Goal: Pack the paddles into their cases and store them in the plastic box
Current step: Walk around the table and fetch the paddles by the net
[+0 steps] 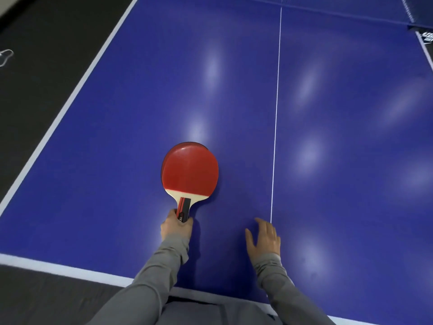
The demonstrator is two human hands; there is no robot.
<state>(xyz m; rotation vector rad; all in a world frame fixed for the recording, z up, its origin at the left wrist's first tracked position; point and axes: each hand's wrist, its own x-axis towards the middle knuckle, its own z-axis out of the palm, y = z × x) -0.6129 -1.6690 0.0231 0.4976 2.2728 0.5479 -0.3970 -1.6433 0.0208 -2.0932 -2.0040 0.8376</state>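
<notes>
A red paddle [190, 171] lies on the blue table-tennis table [328, 127], blade pointing away from me. A second paddle seems to lie under it, its dark edge showing along the top and left rim. My left hand [176, 227] grips the red-and-black handle at its end. My right hand [264, 238] hovers just to the right, fingers spread and relaxed, holding nothing. No paddle case and no plastic box are in view.
The table's white centre line [276, 113] runs away from me right of the paddle. The net [417, 12] crosses the far right corner. Dark floor [35, 73] lies beyond the left white edge, with a small white object [5, 57] on it.
</notes>
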